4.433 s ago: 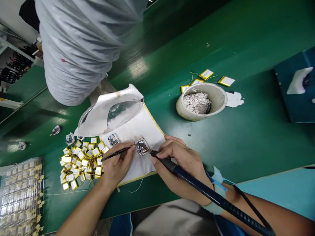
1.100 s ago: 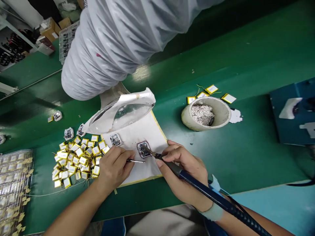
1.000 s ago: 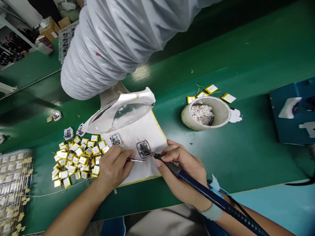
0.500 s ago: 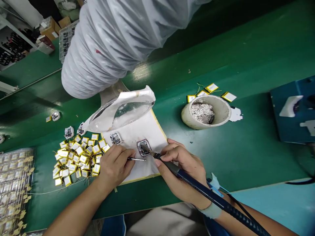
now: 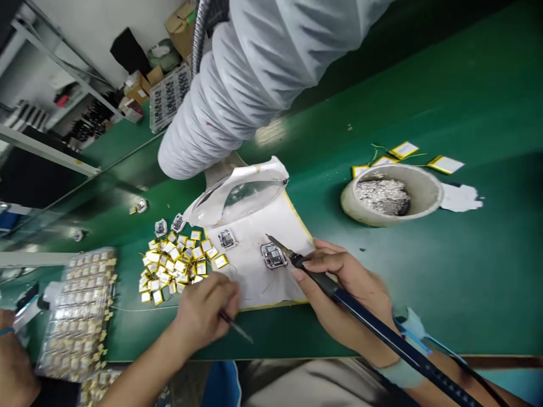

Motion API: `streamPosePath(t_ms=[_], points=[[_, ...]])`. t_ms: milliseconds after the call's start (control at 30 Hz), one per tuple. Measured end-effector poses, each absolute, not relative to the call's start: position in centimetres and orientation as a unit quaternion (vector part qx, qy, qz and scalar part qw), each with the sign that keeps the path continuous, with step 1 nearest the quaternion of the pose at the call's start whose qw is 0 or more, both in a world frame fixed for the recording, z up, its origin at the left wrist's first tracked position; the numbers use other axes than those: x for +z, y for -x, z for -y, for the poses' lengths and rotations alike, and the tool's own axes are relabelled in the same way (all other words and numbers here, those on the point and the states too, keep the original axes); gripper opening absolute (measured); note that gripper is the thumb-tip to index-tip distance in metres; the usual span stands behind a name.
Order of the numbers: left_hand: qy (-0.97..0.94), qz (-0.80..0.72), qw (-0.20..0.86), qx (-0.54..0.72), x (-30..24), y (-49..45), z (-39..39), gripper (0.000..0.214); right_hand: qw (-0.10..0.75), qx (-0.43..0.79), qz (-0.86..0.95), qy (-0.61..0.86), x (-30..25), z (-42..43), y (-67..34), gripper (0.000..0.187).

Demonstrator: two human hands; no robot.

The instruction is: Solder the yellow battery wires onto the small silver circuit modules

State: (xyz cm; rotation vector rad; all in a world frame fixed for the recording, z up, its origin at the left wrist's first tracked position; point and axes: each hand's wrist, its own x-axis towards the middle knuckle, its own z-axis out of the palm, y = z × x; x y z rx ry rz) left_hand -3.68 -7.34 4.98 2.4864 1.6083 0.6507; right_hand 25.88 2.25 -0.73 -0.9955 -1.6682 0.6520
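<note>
My right hand grips a dark blue soldering iron; its tip hovers just above a small metal-framed module lying on a white pad. My left hand is closed on thin tweezers, whose tip points down past the table's near edge, away from the pad. A second module lies further left on the pad. A pile of small yellow-edged battery cells sits left of the pad.
A white ribbed extraction hose ends over a clear hood above the pad. A grey bowl of metal scraps stands at right, with loose cells behind it. Trays of cells lie at left. Another person's hand shows bottom left.
My left hand has pulled the tweezers off the pad toward the table's near edge. The soldering iron tip has lifted off the module. The view has swung to the left.
</note>
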Motion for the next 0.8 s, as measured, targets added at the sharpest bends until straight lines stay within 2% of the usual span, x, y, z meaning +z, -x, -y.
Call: streamPosePath(t_ms=[100,233,333,400,600,700,800], points=[[-0.765,-0.612,0.054,0.191,5.0,7.0,6.3,0.027,0.522,0.243,0.716,0.395,-1.2,-2.7,-25.5,0.013],[-0.731,-0.662,0.124,0.111,4.5,8.7,4.1,0.035,0.526,0.227,0.718,0.395,-0.4,-2.9,-25.4,0.017],[-0.705,-0.678,0.185,0.095,4.8,8.4,3.2,0.023,0.519,0.221,0.726,0.392,0.5,-2.8,-25.5,0.015],[-0.700,-0.670,0.213,0.123,5.3,8.1,3.1,0.011,0.522,0.221,0.729,0.385,0.6,-2.8,-25.5,0.011],[-0.656,-0.645,0.245,0.307,3.7,5.2,2.9,0.020,0.553,0.248,0.695,0.388,-0.9,-3.2,-25.3,0.012],[-0.657,-0.641,0.254,0.305,2.1,3.1,2.4,0.021,0.548,0.262,0.687,0.398,-1.5,-3.0,-25.5,0.015],[-0.685,-0.638,0.202,0.286,1.9,2.2,2.2,0.015,0.550,0.281,0.677,0.400,-1.5,-2.8,-25.8,0.018]])
